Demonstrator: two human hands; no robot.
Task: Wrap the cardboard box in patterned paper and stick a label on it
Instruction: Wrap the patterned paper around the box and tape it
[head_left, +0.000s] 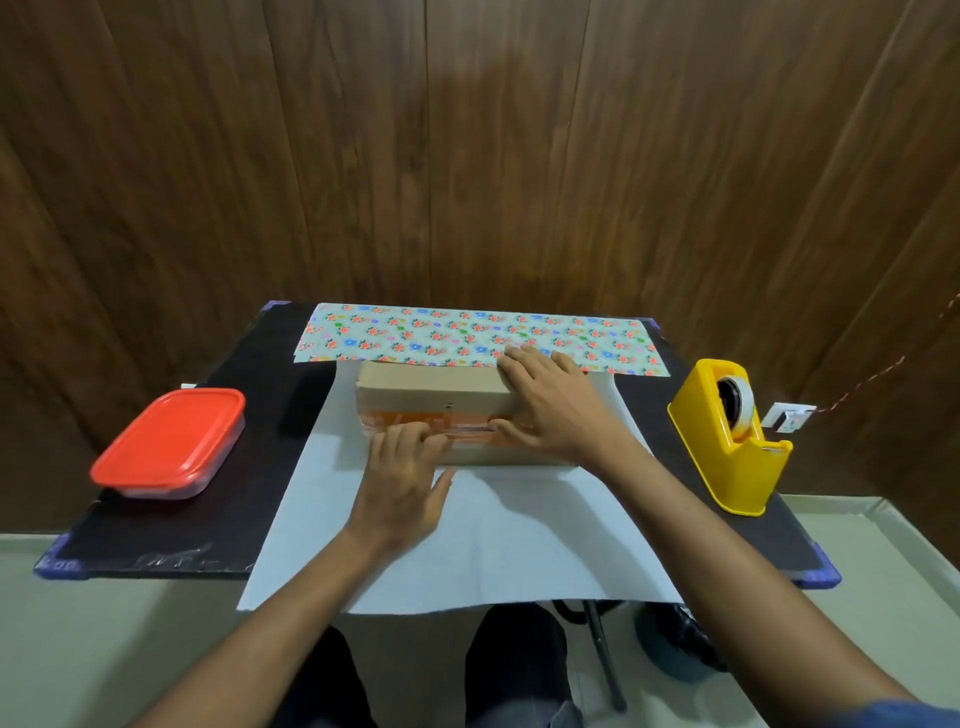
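Note:
A long brown cardboard box (426, 389) with an orange taped front lies across the sheet of wrapping paper (467, 540), whose white underside faces up. The paper's far edge (467, 335) is folded over, so its floral printed side shows behind the box. My right hand (558, 405) lies over the box's right end, thumb on the front face and fingers on the top and the floral edge. My left hand (402, 486) rests on the white paper with its fingertips against the box's front face.
The black tabletop (156, 551) carries a clear container with a red lid (169, 444) at the left and a yellow tape dispenser (732, 436) at the right. The paper overhangs the near table edge above my knees. A wooden wall stands behind.

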